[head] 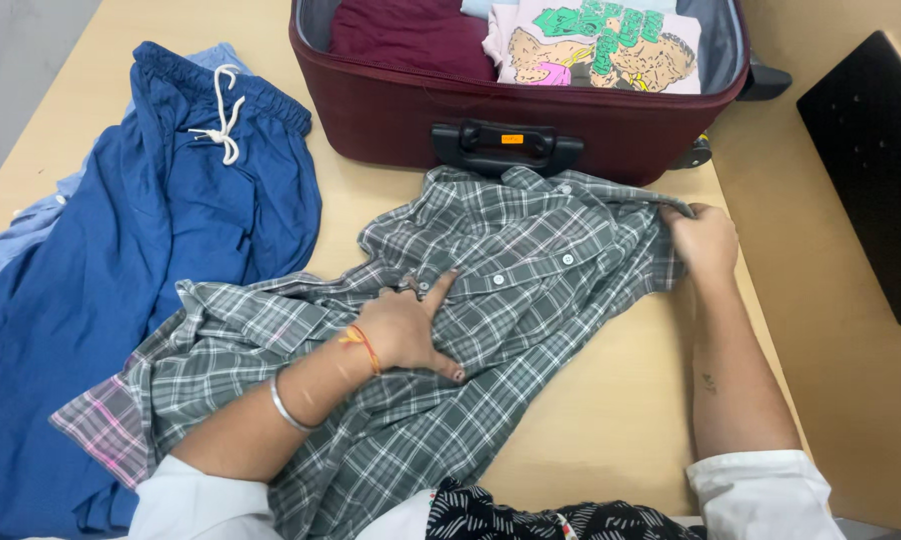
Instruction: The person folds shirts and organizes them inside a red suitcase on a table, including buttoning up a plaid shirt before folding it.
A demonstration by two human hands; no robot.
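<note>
- A grey checked shirt lies spread on the counter, just before an open maroon suitcase.
- Left hand presses flat on it, fingers spread.
- Right hand pinches its edge.
- Blue drawstring shorts lie beside.

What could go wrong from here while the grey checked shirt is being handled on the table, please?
1. The grey checked shirt is bunched under the left hand, so creases could get pressed in.
2. The right hand pinches only one edge; that grip could slip and let the cloth sag.
3. A shirt sleeve overlaps the blue drawstring trousers, which might get dragged along.
</note>
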